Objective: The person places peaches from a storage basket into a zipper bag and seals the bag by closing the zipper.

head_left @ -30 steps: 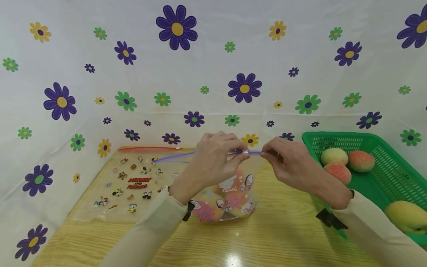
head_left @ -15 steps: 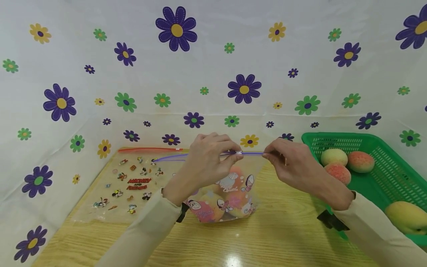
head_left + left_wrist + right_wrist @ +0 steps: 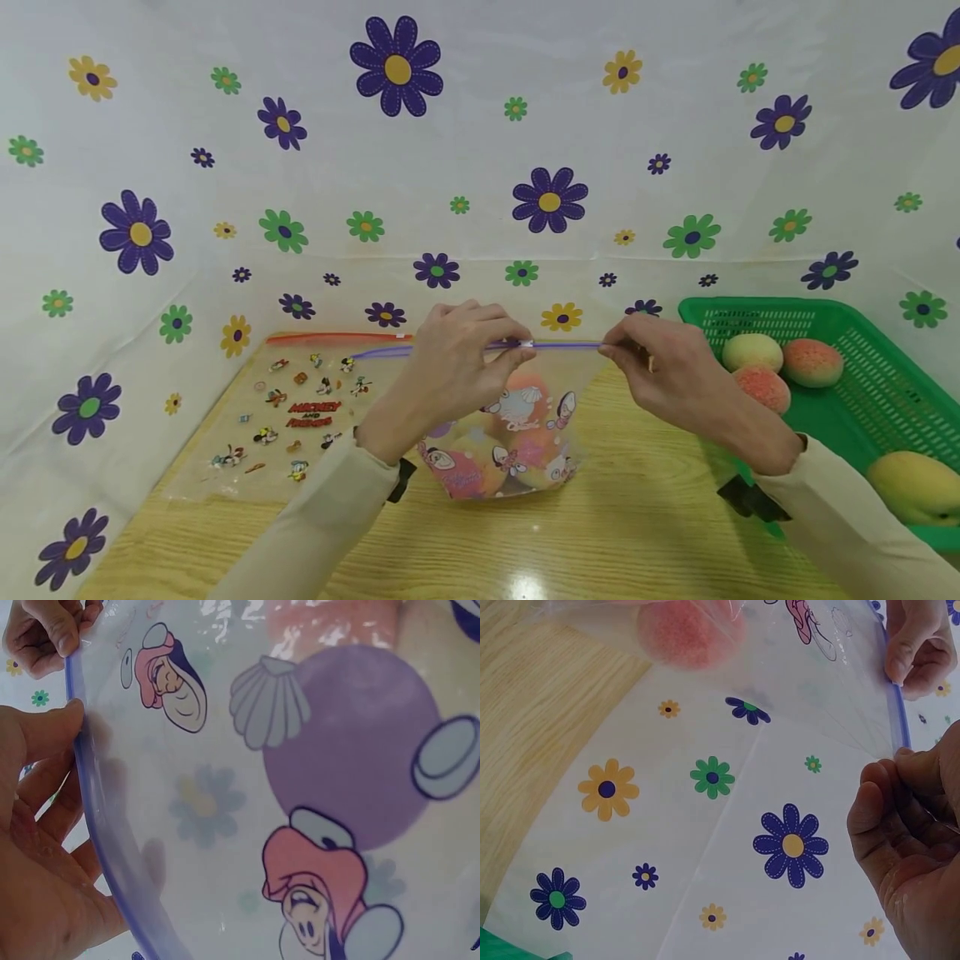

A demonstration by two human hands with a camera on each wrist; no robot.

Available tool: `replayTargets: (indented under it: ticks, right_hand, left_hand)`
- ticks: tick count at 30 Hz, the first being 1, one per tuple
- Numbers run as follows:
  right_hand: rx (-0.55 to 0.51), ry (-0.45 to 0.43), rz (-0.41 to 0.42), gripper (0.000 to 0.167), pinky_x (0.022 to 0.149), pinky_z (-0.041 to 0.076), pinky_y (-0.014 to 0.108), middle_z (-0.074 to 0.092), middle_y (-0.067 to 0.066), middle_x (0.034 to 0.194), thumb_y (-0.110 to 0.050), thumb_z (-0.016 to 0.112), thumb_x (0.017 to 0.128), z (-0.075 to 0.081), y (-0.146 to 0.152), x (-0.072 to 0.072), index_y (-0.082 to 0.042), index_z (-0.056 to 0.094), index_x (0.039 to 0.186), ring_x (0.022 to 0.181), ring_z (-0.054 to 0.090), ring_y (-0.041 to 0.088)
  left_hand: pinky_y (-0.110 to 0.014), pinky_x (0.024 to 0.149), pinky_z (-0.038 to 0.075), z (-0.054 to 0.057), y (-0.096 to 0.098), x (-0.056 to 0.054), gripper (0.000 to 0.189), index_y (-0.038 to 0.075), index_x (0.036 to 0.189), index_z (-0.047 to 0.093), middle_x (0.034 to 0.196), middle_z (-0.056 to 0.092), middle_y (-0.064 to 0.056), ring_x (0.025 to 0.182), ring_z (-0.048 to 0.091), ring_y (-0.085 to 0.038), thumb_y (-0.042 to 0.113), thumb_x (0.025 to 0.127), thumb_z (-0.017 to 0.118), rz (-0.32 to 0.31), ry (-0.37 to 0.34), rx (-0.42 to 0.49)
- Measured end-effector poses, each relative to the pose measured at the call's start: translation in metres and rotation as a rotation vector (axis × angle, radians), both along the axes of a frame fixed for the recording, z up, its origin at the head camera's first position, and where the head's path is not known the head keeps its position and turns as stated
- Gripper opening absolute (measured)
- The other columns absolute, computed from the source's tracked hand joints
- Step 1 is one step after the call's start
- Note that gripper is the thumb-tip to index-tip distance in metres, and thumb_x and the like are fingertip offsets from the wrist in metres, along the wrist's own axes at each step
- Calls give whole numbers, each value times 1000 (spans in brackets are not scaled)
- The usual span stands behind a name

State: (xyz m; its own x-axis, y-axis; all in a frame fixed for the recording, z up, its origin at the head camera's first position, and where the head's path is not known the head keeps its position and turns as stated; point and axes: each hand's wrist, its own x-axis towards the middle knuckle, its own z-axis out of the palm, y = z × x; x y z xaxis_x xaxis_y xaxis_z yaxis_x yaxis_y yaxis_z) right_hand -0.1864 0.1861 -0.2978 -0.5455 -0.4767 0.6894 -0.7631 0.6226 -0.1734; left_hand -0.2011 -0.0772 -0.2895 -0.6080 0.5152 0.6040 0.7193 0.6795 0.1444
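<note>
A clear zipper bag [image 3: 551, 437] with cartoon prints stands on the table, with several peach-like fruits inside; one pink fruit [image 3: 691, 634] shows through it in the right wrist view. My left hand [image 3: 461, 358] pinches the white slider [image 3: 527, 343] on the bag's purple zip strip [image 3: 566, 345]. The right end of that strip is pinched between thumb and fingers of my right hand [image 3: 671, 367]. Between the hands the strip runs straight and looks closed; left of the slider its two edges stand apart. The left wrist view shows my left hand [image 3: 41, 832] along the purple edge.
Flat on the table at left lies another clear bag [image 3: 315, 450] with a red zip strip [image 3: 337, 337]. A green basket [image 3: 847, 317] on the right holds peach-like fruits [image 3: 812, 362] and a yellow mango-like fruit [image 3: 913, 487]. A flowered sheet [image 3: 480, 142] hangs behind the wood-grain table [image 3: 630, 533].
My left hand has slid leftward along the strip with the slider, so the closed stretch between the hands is longer. My right hand has shifted slightly right, still pinching the end.
</note>
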Motion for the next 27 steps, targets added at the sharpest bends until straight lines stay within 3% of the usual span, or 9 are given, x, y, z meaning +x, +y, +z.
replayTargets:
  ticks: [15,27]
  right_hand:
    - [-10,5,-9,17,54,43,18,63,-3,75,7,77,85,0,0,1,-8,68,87,65,48,3]
    - [-11,5,-21,18,54,43,18,63,-3,75,7,77,83,-3,3,2,-8,69,87,65,48,3]
  left_hand:
    - [-39,79,47,-1,-7,1,14,18,98,82,94,69,4,75,62,-11,29,93,75,-15,-4,39]
    - [-46,86,50,-4,-14,4,13,16,97,82,90,67,2,72,61,-12,27,92,77,-11,-12,61]
